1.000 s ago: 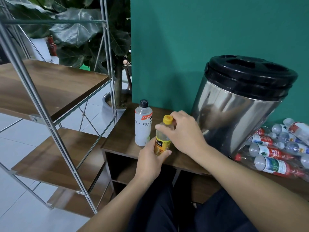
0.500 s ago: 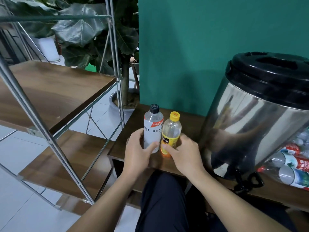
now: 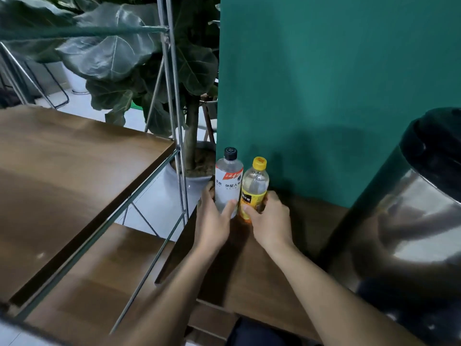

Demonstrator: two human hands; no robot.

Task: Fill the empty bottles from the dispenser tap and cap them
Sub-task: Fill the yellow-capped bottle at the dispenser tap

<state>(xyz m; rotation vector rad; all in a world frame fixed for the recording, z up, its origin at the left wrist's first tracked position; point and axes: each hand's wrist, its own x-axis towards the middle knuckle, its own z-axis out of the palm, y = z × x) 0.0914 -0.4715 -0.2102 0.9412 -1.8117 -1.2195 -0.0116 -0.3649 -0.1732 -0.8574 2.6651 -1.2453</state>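
Wooden table (image 3: 262, 278) carries two bottles (image 3: 228, 186), dispenser (image 3: 409, 228).

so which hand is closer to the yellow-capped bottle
Right. The right hand is curled round the lower part of the yellow-capped bottle. The left hand grips the black-capped bottle standing beside it on its left.

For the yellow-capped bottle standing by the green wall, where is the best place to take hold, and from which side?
Probably the lower labelled body of the yellow-capped bottle, from its right and front. It stands upright, the white bottle crowds its left and the wall is behind; the right hand already grips there.
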